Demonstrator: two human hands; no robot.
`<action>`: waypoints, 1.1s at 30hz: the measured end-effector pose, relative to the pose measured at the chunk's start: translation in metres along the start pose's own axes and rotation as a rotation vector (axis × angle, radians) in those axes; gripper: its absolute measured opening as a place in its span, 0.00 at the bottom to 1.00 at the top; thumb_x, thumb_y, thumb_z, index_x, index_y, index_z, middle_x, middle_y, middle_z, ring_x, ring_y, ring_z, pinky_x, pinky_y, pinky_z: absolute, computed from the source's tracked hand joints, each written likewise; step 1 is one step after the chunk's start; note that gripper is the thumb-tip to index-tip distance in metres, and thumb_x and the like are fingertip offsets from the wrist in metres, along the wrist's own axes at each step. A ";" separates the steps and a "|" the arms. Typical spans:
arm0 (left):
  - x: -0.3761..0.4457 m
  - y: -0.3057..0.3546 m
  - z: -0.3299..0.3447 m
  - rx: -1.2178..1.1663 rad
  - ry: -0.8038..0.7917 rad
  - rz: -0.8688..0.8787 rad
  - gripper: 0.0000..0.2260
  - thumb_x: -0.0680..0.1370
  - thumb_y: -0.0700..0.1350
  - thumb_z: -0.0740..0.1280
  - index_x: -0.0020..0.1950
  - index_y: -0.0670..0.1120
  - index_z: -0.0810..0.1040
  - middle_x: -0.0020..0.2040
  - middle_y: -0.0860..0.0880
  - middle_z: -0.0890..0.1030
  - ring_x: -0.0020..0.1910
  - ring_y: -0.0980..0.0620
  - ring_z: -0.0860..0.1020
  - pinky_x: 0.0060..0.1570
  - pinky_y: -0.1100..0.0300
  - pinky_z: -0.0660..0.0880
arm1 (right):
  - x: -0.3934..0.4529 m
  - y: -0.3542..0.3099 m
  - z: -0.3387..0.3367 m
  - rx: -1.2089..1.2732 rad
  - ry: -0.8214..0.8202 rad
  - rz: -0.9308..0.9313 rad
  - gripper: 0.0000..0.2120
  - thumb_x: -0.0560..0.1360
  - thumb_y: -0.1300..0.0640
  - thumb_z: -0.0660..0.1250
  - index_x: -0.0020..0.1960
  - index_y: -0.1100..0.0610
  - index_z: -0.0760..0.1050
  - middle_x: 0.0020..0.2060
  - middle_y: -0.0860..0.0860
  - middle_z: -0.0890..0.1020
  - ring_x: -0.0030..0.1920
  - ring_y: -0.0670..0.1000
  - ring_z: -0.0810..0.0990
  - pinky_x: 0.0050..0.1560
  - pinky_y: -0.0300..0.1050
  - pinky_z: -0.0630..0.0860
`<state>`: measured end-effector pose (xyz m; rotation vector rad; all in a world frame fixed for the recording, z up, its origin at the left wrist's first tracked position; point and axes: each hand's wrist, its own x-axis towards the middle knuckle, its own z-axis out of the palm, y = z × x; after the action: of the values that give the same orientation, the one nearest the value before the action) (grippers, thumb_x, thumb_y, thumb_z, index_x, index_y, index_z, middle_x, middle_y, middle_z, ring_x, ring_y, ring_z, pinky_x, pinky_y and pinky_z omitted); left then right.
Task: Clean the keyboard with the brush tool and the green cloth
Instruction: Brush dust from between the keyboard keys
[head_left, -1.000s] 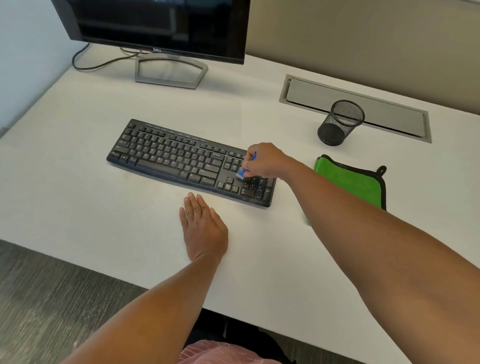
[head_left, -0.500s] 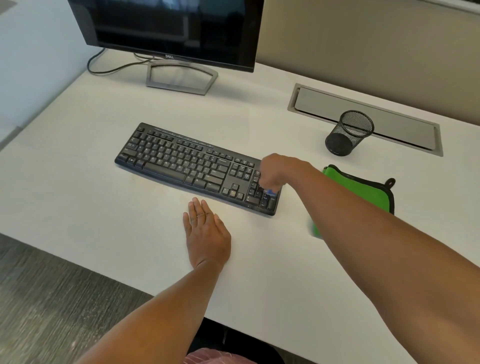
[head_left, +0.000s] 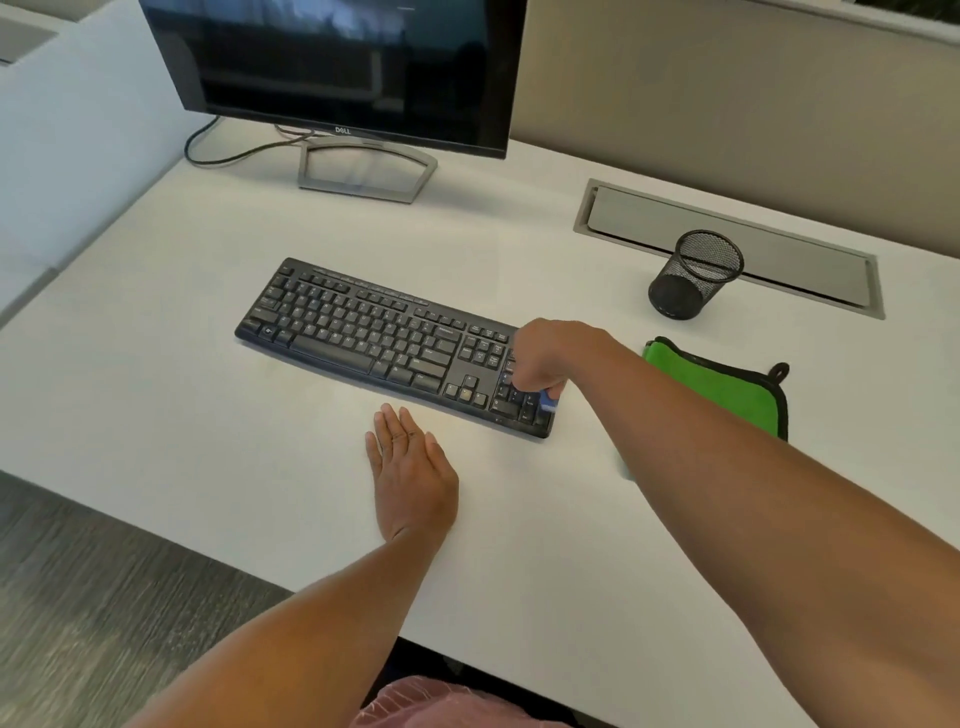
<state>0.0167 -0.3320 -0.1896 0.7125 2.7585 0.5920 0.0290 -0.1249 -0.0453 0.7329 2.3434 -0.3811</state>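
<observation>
Head view shows the right hand with fingers curled tight round the blue brush tool, its tip down on the number pad at the right end of the keyboard. A hard sweep here could, I judge, snag a keycap or slide the unbraced keyboard, since the left hand lies flat, fingers straight and together, on the desk just in front of the keyboard. Right of the keyboard lies the green cloth, untouched.

A white desk fills most of the frame, with a beige wall panel behind it at upper right. Grey wood-grain floor shows at lower left.
</observation>
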 end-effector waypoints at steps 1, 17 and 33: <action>0.001 0.000 -0.002 -0.051 0.006 -0.010 0.30 0.82 0.52 0.38 0.82 0.39 0.48 0.83 0.44 0.47 0.82 0.50 0.41 0.79 0.55 0.36 | 0.000 -0.001 -0.001 0.029 -0.003 -0.018 0.10 0.72 0.62 0.60 0.32 0.59 0.69 0.31 0.54 0.77 0.31 0.52 0.74 0.33 0.41 0.68; 0.105 -0.061 -0.059 -0.129 0.133 -0.394 0.26 0.86 0.50 0.46 0.82 0.38 0.51 0.83 0.41 0.49 0.82 0.45 0.45 0.79 0.50 0.39 | 0.028 -0.024 -0.026 0.269 0.090 -0.012 0.03 0.71 0.65 0.62 0.41 0.59 0.70 0.40 0.59 0.78 0.42 0.55 0.76 0.33 0.42 0.65; 0.109 -0.060 -0.045 0.005 0.108 -0.400 0.29 0.85 0.56 0.42 0.83 0.41 0.46 0.83 0.44 0.45 0.82 0.48 0.40 0.78 0.51 0.34 | 0.061 -0.090 -0.039 0.325 0.156 -0.010 0.11 0.79 0.54 0.66 0.45 0.62 0.76 0.31 0.47 0.70 0.32 0.49 0.67 0.28 0.39 0.58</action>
<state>-0.1153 -0.3399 -0.1883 0.1199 2.8830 0.5470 -0.0828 -0.1549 -0.0490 0.9316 2.4597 -0.7461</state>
